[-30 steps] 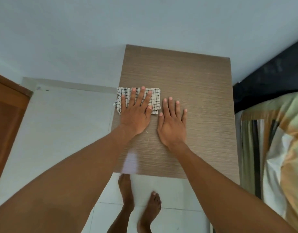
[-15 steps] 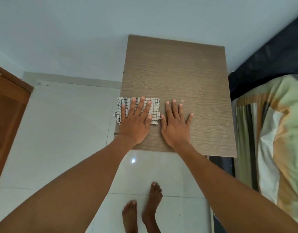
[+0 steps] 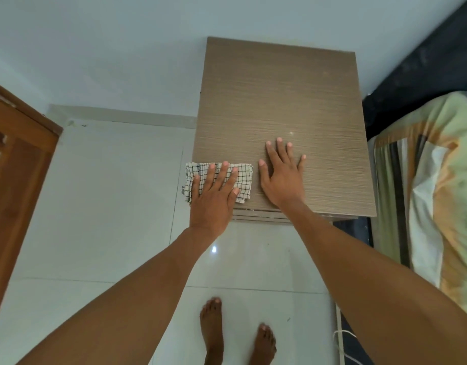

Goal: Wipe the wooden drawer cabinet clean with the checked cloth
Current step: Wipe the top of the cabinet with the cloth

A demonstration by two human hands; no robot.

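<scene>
Cabinet top [image 3: 279, 101]: left hand [image 3: 214, 196] flat on checked cloth [image 3: 244, 180], right hand [image 3: 282, 177] beside

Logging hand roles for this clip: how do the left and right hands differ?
The left hand lies flat on the checked cloth at the near left corner of the cabinet; the right hand lies flat on bare wood. The left hand sits nearer the front edge than the right hand. Both are open, palms down.
</scene>
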